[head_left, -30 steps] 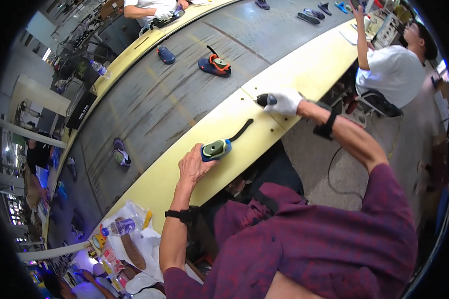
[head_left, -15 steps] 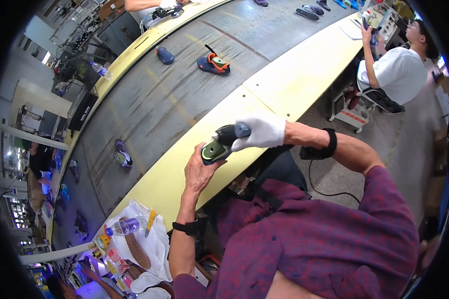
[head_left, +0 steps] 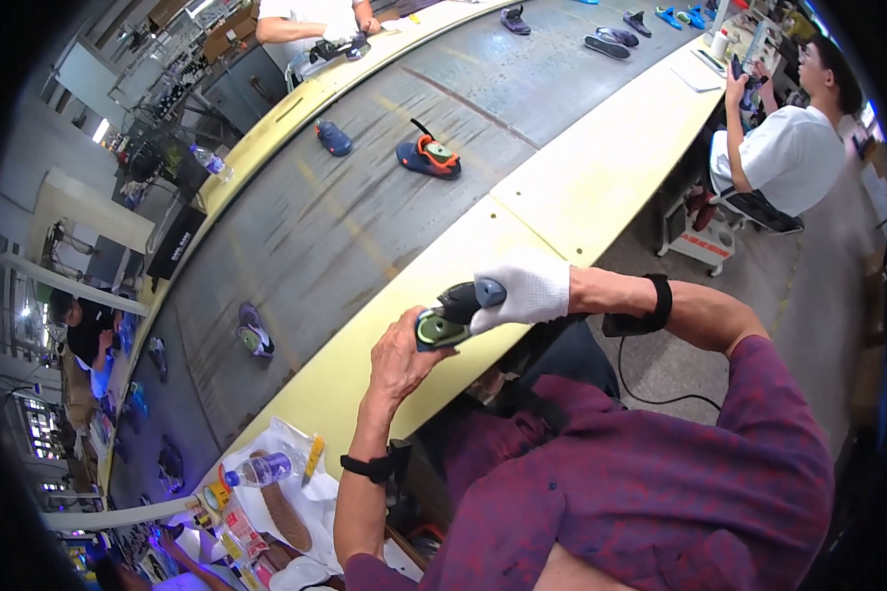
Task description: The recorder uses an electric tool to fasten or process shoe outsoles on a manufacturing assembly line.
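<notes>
My bare left hand (head_left: 401, 357) is closed around the heel end of a dark shoe (head_left: 457, 298), above the near yellow strip of the bench. A green shoe last (head_left: 442, 330) fills the shoe's opening, with a light green edge around it. My right hand (head_left: 527, 291), in a white knitted glove, grips the shoe's other end. A rounded blue-grey end (head_left: 491, 292) sticks out beside the gloved thumb; I cannot tell whether it is the shoe's toe or a separate piece. The gloved fingertips are partly hidden.
On the grey conveyor (head_left: 296, 227) lie an orange-trimmed shoe (head_left: 428, 158), a small navy shoe (head_left: 334, 138) and a purple shoe (head_left: 255, 330). A water bottle (head_left: 259, 471) and yellow cutter (head_left: 314, 457) rest on white wrapping at lower left. Co-workers sit across and at right.
Both hands and the shoe appear slightly lower and further right, as does the whole scene. The grip looks unchanged. Across the bench, a co-worker's hands and shoe show more fully.
</notes>
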`<state>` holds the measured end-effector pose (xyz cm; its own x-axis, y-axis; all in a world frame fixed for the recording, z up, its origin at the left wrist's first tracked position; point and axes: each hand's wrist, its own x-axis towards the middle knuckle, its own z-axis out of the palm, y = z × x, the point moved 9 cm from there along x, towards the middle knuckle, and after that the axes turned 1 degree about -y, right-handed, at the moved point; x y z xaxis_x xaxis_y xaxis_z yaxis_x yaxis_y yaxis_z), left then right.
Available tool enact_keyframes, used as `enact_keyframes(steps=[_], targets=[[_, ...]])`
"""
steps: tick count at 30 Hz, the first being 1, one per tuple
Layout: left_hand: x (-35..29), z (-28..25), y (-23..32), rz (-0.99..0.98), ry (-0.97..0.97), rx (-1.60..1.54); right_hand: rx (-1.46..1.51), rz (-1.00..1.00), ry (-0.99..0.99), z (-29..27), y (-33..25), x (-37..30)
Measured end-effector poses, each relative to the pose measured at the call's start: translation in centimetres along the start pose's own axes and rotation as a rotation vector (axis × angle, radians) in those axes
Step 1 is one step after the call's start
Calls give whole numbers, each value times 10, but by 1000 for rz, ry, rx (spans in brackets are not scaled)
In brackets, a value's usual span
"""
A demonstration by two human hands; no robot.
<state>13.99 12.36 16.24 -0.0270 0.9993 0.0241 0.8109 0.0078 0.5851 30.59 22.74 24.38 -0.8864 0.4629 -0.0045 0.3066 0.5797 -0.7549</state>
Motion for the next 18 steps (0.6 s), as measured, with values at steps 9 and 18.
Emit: enact_keyframes(steps=[9,18], targets=[[-18,-10,-65,4,12,353,-371,353,75,-32,179,32],[-6,34,-113,-599,224,34,-520,178,503,-83,226,25]])
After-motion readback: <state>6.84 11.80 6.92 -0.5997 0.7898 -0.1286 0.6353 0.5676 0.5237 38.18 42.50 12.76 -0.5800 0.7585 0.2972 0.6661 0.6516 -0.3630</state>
